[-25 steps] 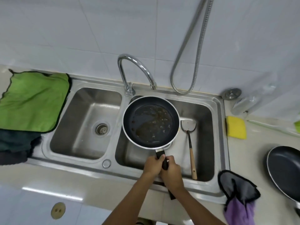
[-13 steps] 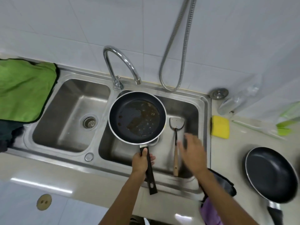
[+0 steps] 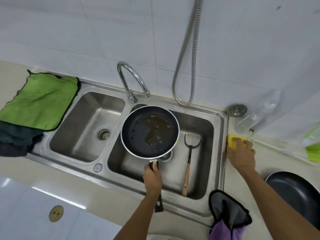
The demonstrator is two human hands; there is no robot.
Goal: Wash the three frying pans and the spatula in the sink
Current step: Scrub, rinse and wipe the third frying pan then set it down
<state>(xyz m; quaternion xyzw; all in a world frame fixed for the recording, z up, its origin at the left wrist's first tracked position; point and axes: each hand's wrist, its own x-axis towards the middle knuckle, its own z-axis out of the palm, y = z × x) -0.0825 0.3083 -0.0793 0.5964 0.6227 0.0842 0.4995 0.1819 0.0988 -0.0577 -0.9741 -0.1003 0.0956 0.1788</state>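
My left hand (image 3: 152, 177) grips the black handle of a dark frying pan (image 3: 138, 135) with a pale rim, held over the right basin of the steel double sink (image 3: 218, 153). Brown greasy liquid lies in the pan. A metal spatula (image 3: 189, 153) with a wooden handle lies in the right basin, blade toward the wall. My right hand (image 3: 241, 154) rests on a yellow sponge (image 3: 232, 142) on the counter right of the sink, fingers curled over it. A second dark frying pan (image 3: 294, 191) sits on the counter at the far right, partly cut off.
A curved tap (image 3: 131, 78) stands behind the divider, a metal shower hose (image 3: 183, 70) hangs on the tiled wall. Green cloth (image 3: 39, 101) over dark cloths lies left of the sink. A grey and purple cloth (image 3: 228, 217) hangs at the front right. A sink plug (image 3: 236, 110) and clear bottle (image 3: 249, 120) stand near the wall.
My right hand let go of the pan handle and moved right, past the spatula, onto the yellow sponge. My left hand keeps holding the pan alone.
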